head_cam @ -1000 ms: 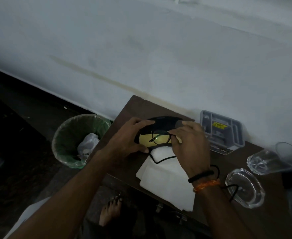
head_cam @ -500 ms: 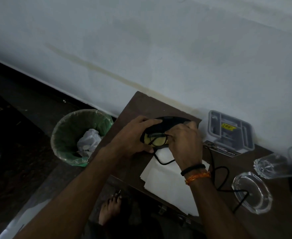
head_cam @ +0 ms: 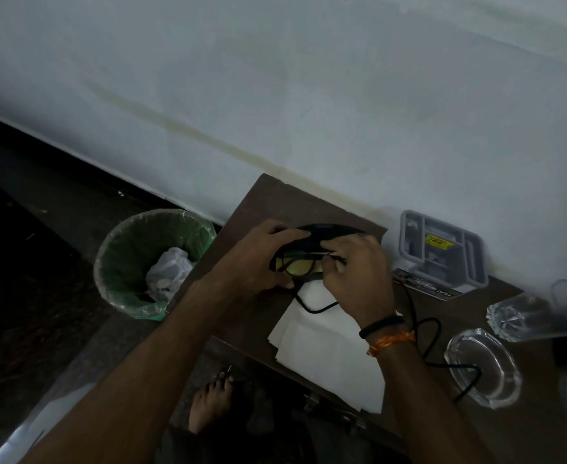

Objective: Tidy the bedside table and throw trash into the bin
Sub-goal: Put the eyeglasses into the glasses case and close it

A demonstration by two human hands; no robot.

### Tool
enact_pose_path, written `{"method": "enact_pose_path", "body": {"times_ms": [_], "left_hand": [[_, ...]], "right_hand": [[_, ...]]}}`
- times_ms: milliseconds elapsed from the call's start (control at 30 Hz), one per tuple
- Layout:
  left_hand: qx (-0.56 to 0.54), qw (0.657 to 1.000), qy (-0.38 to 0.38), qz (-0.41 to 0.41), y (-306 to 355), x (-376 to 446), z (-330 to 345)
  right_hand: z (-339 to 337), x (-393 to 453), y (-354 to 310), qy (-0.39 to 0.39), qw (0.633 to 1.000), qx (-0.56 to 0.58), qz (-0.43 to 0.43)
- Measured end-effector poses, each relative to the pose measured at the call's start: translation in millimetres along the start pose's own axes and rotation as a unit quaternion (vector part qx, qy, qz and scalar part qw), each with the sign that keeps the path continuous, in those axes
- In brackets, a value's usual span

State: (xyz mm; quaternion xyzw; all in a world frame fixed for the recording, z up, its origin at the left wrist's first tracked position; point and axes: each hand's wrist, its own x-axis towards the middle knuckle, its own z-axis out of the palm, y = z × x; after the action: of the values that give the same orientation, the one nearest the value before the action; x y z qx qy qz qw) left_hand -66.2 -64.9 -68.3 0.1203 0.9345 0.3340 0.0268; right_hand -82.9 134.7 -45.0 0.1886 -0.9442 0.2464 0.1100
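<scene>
A black glasses case (head_cam: 325, 234) lies open on the brown bedside table (head_cam: 268, 209), its yellow lining showing. My left hand (head_cam: 258, 259) grips the case's left end. My right hand (head_cam: 355, 272) pinches a pair of black-framed glasses (head_cam: 297, 264) and holds them inside the case. White paper sheets (head_cam: 325, 356) lie on the table under my right wrist. A black cable (head_cam: 426, 333) loops from under the case across the paper toward a glass ashtray (head_cam: 486, 366). On the floor left of the table stands a green-lined bin (head_cam: 124, 262) with a crumpled white bag (head_cam: 168, 274) in it.
A grey plastic tray (head_cam: 442, 252) with a yellow label leans against the white wall at the table's back. A glass tumbler (head_cam: 523, 316) lies on its side at the right. My bare foot (head_cam: 208, 406) is on the floor under the table's front edge.
My right hand has pushed the glasses deeper into the case, covering more of the yellow lining. The left hand keeps its hold on the case.
</scene>
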Motion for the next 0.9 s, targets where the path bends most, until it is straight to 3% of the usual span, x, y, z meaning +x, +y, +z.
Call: {"method": "enact_pose_path", "body": {"times_ms": [100,167,300,400,567,767,900], "left_hand": [[0.012,1.0,0.006,-0.005,-2.7,-1.2,-0.4],[0.006,1.0,0.02,-0.011,-0.8,-2.9,-2.6],[-0.093,0.991,0.094,0.032,5.2,-5.4,-7.2],[-0.175,0.977,0.12,0.006,5.2,-6.7,-15.0],[-0.142,0.98,0.136,-0.016,8.6,-3.8,-24.7],[-0.01,0.999,0.053,-0.002,11.2,0.6,-22.5],[0.032,0.998,0.051,0.018,6.2,2.7,-14.9]], "right_hand": [[-12.1,-0.3,4.6,0.077,0.997,0.016,0.019],[-17.2,-1.2,10.4,0.089,0.996,0.0,0.03],[-16.8,-3.2,17.7,0.013,0.999,-0.018,0.03],[-15.8,-1.3,14.2,-0.053,0.997,-0.046,0.019],[-19.4,-0.5,8.9,-0.052,0.996,-0.07,0.002],[-20.3,-8.2,23.6,-0.042,0.998,-0.052,-0.013],[-15.1,-6.6,24.8,-0.052,0.998,-0.032,-0.007]]}}
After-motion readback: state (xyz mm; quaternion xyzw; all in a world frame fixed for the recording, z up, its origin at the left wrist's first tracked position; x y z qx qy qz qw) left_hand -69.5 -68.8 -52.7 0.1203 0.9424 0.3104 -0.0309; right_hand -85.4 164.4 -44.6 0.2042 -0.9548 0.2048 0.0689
